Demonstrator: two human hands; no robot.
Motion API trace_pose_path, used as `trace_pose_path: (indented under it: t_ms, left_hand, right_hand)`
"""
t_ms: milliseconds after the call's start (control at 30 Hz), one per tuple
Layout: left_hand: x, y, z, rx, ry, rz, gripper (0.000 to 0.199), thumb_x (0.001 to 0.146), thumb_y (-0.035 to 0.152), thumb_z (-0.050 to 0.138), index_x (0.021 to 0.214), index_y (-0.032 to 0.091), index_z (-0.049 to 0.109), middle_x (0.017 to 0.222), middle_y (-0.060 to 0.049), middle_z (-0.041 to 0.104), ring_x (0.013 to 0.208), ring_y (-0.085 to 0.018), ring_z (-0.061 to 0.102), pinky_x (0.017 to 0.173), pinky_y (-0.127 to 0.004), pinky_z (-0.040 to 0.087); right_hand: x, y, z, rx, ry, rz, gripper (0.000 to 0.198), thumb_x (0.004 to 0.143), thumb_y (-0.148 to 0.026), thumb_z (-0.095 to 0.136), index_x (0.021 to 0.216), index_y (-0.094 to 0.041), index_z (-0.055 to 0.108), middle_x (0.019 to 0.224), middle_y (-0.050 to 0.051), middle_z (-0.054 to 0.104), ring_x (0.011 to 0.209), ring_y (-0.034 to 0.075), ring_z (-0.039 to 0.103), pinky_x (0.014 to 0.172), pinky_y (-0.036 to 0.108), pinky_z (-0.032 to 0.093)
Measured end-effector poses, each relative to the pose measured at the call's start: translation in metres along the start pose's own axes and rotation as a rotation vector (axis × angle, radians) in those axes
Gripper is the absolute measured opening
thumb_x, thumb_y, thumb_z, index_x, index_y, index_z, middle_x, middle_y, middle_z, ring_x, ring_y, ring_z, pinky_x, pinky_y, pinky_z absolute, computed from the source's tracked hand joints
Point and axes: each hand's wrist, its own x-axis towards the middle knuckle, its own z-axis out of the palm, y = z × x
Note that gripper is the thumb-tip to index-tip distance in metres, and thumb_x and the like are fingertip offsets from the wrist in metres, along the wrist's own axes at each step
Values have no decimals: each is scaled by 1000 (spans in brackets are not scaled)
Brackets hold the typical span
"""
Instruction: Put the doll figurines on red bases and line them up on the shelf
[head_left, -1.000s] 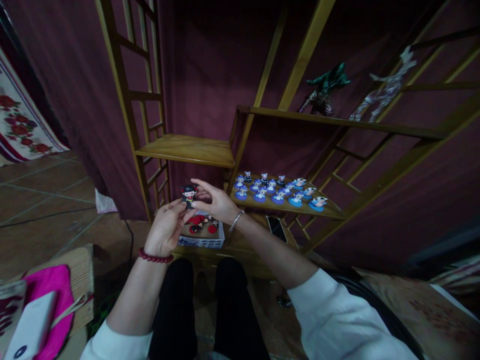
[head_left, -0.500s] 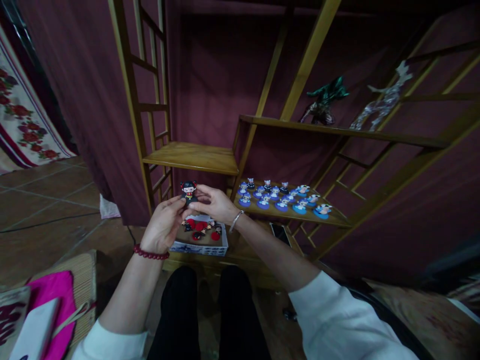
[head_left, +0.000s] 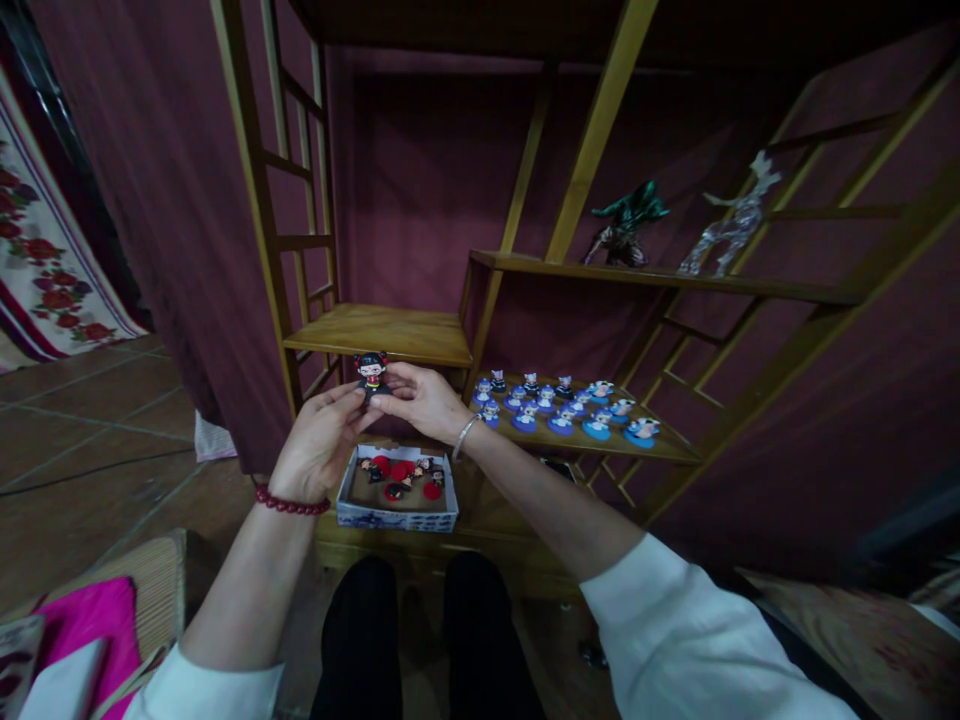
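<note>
A small figurine [head_left: 371, 372] with black hair, red hair ties and a dark base is held upright between both hands. My left hand [head_left: 321, 435], with a red bead bracelet at the wrist, grips its base from the left. From the right, the fingers of my right hand [head_left: 427, 402] pinch the same base; a silver bangle circles that wrist. Just below the hands stands an open cardboard box [head_left: 397, 518] with several black and red figurines lying loose in it. The wooden shelf board [head_left: 382, 332] is right behind the held figurine.
Several blue, purple and dark figurines [head_left: 562, 415] stand in rows on a lower shelf at the right. Above them, a green dragon-like statue [head_left: 628, 225] and a clear deer-like ornament [head_left: 731, 222] occupy another shelf. A pink cloth [head_left: 90, 625] lies at lower left.
The view has tilted up a little, so the shelves and box appear lower. My hands have risen slightly relative to the shelf and box, still holding the figurine.
</note>
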Motion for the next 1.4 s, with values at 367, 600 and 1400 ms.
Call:
trace_pose_path:
  t_ms: [367,600,1400]
  left_hand:
    - [16,15,2,47,42,89,14,62,-1,56,72,9,55,63,-4,62,57,-11,60,66,-29,52]
    - [31,22,8,99,59,172,14,62,-1,54,70,10,53,61,-2,60,56,-10,59,62,-25,51]
    - [106,37,-12,1345,109,547,37,73,19,41,105,19,59,100,-5,64,95,-19,56,85,-29,41]
  right_hand:
    - [26,-3,-8,-21,46,-14,34,67,-22,62,99,-15,55,97,5,62,86,12,58,82,30,45]
    - [45,-10,-11,-25,68,-1,33,65,-17,62,96,-13,54,92,4,62,81,11,58,80,28,45]
    - [129,23,-26,-447,144,111,46,62,-24,64,106,-19,49,82,-1,63,74,12,58,71,25,44]
